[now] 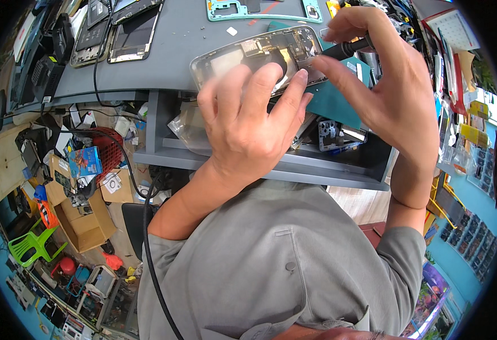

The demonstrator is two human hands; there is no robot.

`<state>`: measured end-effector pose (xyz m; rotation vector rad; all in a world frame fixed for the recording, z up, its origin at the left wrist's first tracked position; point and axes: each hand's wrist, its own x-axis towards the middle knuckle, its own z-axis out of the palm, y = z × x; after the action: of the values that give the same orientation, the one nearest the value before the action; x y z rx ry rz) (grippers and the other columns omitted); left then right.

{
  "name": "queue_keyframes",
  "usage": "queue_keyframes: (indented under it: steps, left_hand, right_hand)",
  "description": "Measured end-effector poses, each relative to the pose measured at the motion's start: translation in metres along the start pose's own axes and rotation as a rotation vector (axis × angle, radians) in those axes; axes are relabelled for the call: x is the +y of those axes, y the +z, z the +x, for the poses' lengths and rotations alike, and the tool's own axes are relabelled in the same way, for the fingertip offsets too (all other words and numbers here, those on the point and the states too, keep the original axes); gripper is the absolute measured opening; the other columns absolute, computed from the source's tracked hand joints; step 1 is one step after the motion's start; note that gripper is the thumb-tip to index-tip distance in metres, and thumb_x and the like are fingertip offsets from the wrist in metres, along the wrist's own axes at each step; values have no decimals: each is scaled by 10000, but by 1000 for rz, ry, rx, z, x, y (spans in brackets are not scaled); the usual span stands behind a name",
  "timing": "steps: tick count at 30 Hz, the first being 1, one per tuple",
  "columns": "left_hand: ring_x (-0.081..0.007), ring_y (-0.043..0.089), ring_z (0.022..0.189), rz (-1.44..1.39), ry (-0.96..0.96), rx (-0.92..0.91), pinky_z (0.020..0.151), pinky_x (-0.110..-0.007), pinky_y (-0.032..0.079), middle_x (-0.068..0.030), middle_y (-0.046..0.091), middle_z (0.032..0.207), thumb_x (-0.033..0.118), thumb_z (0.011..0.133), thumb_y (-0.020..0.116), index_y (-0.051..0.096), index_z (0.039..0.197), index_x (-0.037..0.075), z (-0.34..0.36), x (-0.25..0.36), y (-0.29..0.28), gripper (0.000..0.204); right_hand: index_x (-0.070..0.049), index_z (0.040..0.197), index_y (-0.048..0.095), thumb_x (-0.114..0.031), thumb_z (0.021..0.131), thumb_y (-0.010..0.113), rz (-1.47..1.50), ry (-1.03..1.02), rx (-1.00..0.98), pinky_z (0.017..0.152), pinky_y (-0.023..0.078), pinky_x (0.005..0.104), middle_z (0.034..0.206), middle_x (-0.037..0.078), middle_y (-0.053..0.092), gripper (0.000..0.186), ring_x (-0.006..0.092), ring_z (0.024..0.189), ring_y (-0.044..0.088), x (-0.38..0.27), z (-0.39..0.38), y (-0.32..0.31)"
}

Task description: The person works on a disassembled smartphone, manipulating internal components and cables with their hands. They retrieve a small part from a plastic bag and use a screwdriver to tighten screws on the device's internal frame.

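Observation:
An opened phone [245, 51] lies at the desk's front edge, its circuit board [302, 45] showing. My left hand [248, 116] is bent over the phone's near side, gripping it with the fingers curled. These fingers are slightly blurred and cover part of the phone's inside. At the phone's right end my right hand [393, 85] curls thumb and forefinger around a black cylindrical tool [342, 50]. Its tip and its exact kind are hidden. Beneath the phone's right end is a teal sheet [342, 102].
An open grey drawer [259, 167] below holds a plastic bag [189, 133] and a phone part [330, 136]. A teal phone frame [265, 17] lies at the back. Dismantled phones [135, 37] lie left. A black cable [146, 238] hangs at my left side.

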<state>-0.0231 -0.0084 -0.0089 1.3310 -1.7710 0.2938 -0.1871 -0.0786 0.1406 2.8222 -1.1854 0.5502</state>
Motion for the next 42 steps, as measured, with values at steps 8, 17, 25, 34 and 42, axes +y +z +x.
queue_keyframes:
  steps: [8, 17, 25, 34, 42]
  left_hand:
    - [-246, 586, 1108, -4, -1, -3, 986, -426, 405, 39, 685, 1180, 275, 821, 952, 913, 1191, 227, 2, 0, -1, 375]
    - [-250, 587, 1117, 6, -2, -6, 993, -433, 408, 38, 686, 1180, 281, 830, 948, 911, 1196, 229, 0, 0, 0, 372]
    - [-257, 585, 1123, 20, -9, -16, 995, -440, 409, 34, 688, 1185, 280, 834, 945, 909, 1209, 227, -1, 0, -2, 380]
    - [-279, 584, 1167, -26, -24, -9, 1004, -469, 407, 21, 684, 1231, 277, 838, 941, 891, 1218, 207, 0, 1, -1, 390]
    - [-289, 574, 1156, -41, -20, 16, 963, -488, 417, -7, 658, 1257, 277, 853, 928, 876, 1225, 183, -2, 2, -1, 388]
  right_hand:
    - [-11, 1196, 700, -174, 884, 976, 172, -12, 65, 814, 614, 354, 1018, 118, 781, 447, 264, 906, 795, 28, -9, 15]
    - [11, 1156, 676, -135, 896, 952, 121, -27, 52, 752, 618, 375, 998, 162, 753, 406, 325, 869, 791, 18, -3, 9]
    - [4, 1182, 664, -135, 917, 947, 206, 1, 1, 720, 607, 338, 998, 143, 775, 412, 264, 814, 780, 19, 3, 5]
    - [-19, 1311, 684, -119, 914, 951, 292, 10, 41, 831, 619, 350, 1068, 122, 813, 489, 228, 916, 810, 17, -3, 18]
    - [-10, 1305, 677, -114, 931, 951, 194, 79, -42, 884, 629, 346, 1093, 116, 815, 475, 213, 961, 811, 21, -10, 14]
